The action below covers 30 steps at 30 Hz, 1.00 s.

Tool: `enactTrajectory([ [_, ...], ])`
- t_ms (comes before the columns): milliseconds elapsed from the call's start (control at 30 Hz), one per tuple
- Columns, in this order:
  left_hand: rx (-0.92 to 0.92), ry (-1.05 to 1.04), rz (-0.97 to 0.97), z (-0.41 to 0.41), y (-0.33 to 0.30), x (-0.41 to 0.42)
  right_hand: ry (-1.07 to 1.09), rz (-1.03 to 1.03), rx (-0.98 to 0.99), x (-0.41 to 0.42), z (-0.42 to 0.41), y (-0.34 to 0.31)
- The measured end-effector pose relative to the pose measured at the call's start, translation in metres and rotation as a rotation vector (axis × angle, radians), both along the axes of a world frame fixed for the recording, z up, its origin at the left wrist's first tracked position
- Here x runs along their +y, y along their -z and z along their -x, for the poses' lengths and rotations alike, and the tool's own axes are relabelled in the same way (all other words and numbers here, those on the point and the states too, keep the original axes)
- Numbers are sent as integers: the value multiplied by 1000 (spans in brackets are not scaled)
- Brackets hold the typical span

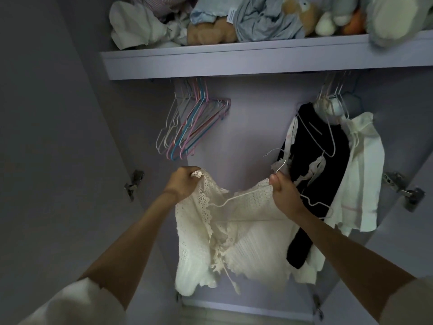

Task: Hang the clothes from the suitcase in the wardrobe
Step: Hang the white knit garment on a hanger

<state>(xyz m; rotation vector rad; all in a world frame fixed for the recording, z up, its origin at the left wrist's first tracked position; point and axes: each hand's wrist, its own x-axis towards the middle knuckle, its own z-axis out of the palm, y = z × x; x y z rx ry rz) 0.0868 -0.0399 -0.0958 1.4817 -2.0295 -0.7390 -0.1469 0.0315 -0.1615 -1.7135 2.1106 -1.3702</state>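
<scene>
I stand in front of the open lilac wardrobe [253, 127]. A cream lace top [236, 242] hangs between my hands. My left hand [184, 182] grips its lace edge at the upper left. My right hand [282, 193] holds the top's other shoulder together with a thin white wire hanger [236, 197], whose hook [276, 160] sticks up above my thumb. The hanger's arm lies across the fabric. The suitcase is out of view.
Several empty pastel hangers [185, 127] hang at the left under the shelf [257, 59]. A black garment [321, 174] and white garments [360, 174] hang at the right. Plush toys and crumpled clothes fill the shelf top. Door hinges [133, 184] flank both sides.
</scene>
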Motion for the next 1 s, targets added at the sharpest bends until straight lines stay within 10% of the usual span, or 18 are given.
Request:
enactTrajectory([
  [167, -84, 28, -25, -5, -3, 4, 26, 65, -228, 0, 4, -5],
  [567, -137, 199, -76, 29, 5, 20, -42, 100, -105, -10, -22, -15],
  [1000, -467, 54, 234, 6, 16, 14, 16, -525, -309, 3, 29, -33],
])
